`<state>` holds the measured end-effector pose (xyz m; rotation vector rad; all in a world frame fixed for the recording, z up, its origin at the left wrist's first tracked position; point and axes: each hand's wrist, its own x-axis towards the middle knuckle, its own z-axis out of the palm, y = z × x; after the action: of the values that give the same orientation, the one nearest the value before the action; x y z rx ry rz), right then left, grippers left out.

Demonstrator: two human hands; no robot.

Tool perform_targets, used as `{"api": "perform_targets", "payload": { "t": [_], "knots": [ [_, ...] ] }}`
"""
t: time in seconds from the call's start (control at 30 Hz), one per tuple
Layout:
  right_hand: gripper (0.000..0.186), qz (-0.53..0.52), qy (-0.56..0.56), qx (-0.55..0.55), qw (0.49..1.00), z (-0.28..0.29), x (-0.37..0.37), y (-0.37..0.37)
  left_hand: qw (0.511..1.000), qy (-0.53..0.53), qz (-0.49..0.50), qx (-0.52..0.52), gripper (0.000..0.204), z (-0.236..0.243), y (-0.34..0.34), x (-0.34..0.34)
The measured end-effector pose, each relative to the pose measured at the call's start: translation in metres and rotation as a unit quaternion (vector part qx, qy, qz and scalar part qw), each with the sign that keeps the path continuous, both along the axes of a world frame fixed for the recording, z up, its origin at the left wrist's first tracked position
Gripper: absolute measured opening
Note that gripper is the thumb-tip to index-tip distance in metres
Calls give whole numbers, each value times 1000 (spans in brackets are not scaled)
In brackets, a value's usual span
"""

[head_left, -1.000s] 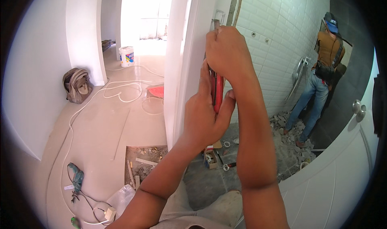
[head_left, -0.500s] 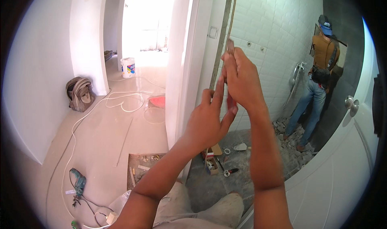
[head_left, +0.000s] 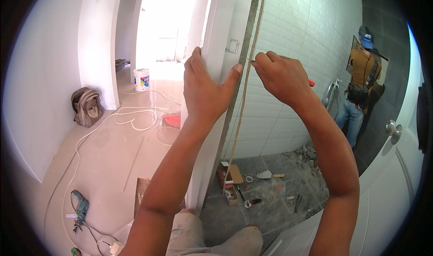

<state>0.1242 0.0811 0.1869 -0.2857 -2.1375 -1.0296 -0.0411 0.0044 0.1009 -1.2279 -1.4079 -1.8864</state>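
Observation:
My left hand [head_left: 206, 85] lies on the white door frame [head_left: 205, 134], its fingers stretched upward and its thumb spread toward the wall edge. To its right, my right hand [head_left: 282, 78] is closed at about the same height. A bit of red handle [head_left: 311, 83] sticks out behind that hand; the rest of this tool is hidden by the fingers, so its kind cannot be made out. Between my hands a thin tan cord [head_left: 246, 82] runs down along the raw edge of the opening. A square switch plate [head_left: 233, 46] sits on the wall strip above my left thumb.
A co-worker [head_left: 362, 71] stands by the dark wall, near rubble [head_left: 311, 154]. A white door [head_left: 383, 202] stands at right. On the floor are a trowel [head_left: 265, 174], cardboard boxes [head_left: 233, 175], a green power tool [head_left: 80, 205], a white cable [head_left: 97, 127], a backpack [head_left: 86, 106] and a bucket [head_left: 141, 80].
My hands, close together before, have parted. The left has moved left onto the door frame; the right has turned, and the metal blade seen above it earlier is out of sight.

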Motion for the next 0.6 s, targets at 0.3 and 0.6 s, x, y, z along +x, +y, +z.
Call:
{"api": "perform_targets", "payload": {
  "t": [0.3,0.6],
  "knots": [
    [6,0,-35,-4,999,6,-12,-3,995,-54,-25,-76,109,11,-6,-4],
    [12,-1,-50,17,999,12,-18,-2,998,-10,7,-63,100,5,-7,-7]
  ]
}}
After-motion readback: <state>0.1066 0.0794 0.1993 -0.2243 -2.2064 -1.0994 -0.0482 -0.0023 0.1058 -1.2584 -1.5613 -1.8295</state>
